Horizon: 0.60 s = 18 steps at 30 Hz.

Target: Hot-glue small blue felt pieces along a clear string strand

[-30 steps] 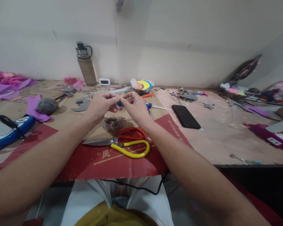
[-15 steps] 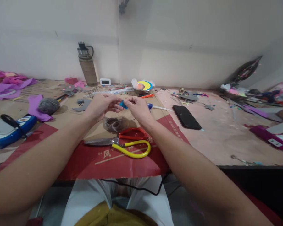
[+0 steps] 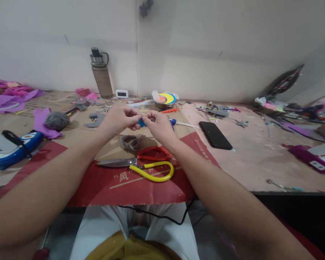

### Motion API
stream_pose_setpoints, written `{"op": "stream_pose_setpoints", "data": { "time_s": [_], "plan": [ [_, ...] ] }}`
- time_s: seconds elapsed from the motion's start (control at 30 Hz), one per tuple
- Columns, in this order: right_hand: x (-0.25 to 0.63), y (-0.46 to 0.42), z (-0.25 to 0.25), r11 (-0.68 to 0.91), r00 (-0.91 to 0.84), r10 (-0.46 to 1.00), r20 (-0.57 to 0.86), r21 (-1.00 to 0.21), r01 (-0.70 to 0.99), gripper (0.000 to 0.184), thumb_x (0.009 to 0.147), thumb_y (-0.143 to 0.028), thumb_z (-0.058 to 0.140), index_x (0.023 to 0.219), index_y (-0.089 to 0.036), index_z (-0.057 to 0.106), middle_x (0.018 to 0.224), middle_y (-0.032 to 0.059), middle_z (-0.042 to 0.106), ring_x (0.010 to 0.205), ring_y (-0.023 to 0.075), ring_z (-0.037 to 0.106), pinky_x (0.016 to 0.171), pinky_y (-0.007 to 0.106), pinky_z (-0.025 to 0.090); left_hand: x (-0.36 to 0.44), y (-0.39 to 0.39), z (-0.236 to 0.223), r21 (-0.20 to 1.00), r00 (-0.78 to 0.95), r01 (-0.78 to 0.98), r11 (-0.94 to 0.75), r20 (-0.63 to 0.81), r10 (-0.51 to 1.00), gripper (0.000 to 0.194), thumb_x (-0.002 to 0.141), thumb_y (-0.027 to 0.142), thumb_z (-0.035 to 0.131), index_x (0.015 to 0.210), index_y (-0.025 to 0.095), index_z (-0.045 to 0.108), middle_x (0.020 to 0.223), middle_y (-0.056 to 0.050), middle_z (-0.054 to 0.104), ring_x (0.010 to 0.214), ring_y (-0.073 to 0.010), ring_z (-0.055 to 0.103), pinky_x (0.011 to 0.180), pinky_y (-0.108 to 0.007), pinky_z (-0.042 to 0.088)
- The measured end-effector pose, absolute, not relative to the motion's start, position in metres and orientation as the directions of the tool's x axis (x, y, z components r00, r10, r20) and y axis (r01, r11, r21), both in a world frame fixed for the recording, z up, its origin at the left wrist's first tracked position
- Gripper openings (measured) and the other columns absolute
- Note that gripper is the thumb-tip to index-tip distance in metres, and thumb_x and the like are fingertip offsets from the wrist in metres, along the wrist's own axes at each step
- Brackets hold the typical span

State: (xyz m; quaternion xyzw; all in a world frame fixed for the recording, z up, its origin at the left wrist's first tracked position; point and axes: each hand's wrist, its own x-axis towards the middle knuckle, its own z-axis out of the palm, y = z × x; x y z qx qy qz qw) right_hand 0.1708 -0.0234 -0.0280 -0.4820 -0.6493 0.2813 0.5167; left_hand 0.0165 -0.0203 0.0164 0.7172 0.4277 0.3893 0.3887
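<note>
Both hands meet over the cardboard, pinching a small blue piece (image 3: 141,123) whose kind I cannot make out. My left hand (image 3: 121,118) grips it from the left, thumb and fingers closed. From the other side my right hand (image 3: 157,122) holds it between thumb and fingertips. Just below the hands lies a loose coil of grey yarn (image 3: 131,143). Nearer to me are scissors (image 3: 151,173) with one red and one yellow handle, blades pointing left. A blue-handled tool (image 3: 173,122) with a pale shaft lies beside my right wrist, partly hidden.
A black phone (image 3: 215,135) lies on the right. To the left are a ball of grey yarn (image 3: 56,121) and purple felt (image 3: 40,119). A water bottle (image 3: 102,77), a small white clock (image 3: 121,94) and a metal bowl (image 3: 164,104) stand along the wall.
My left hand's fingers have curled in closer around the blue piece, and less of it shows. The whole view has shifted slightly; the things on the table stay put.
</note>
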Motion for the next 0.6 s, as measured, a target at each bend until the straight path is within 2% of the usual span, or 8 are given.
{"op": "stream_pose_setpoints", "data": {
  "time_s": [0.23,0.4,0.6],
  "plan": [
    [0.172,-0.027,-0.03,0.392,-0.036,0.909,0.415,-0.824,0.408,0.018,0.08,-0.033,0.055,0.074,-0.017,0.057,0.063,-0.0029,0.057,0.056,0.0088,0.047,0.055,0.023,0.034,0.014,-0.019,0.018,0.865,0.356,0.359,-0.351,0.221,0.908,0.002,0.067,0.017,0.07,0.069,0.016,0.071,0.056,-0.003,0.067,0.048,-0.0127,0.062,0.049,-0.02,0.05],
    [0.171,-0.027,-0.028,0.405,-0.08,0.912,0.402,-0.855,0.324,0.018,0.081,-0.034,0.056,0.075,-0.017,0.058,0.063,-0.0036,0.055,0.056,0.0082,0.044,0.055,0.022,0.034,0.014,-0.017,0.015,0.913,0.33,0.304,-0.271,0.166,0.929,0.006,0.069,0.019,0.07,0.065,0.017,0.067,0.054,-0.004,0.065,0.045,-0.0116,0.057,0.049,-0.022,0.048],
    [0.17,-0.025,-0.027,0.404,-0.078,0.914,0.398,-0.877,0.261,0.009,0.079,-0.027,0.057,0.078,-0.018,0.058,0.062,-0.0058,0.047,0.055,0.007,0.037,0.053,0.022,0.029,0.012,-0.007,0.009,0.906,0.292,0.312,-0.287,0.196,0.936,0.011,0.07,0.025,0.069,0.063,0.018,0.066,0.051,-0.003,0.063,0.039,-0.0085,0.047,0.04,-0.019,0.035]
  ]
}}
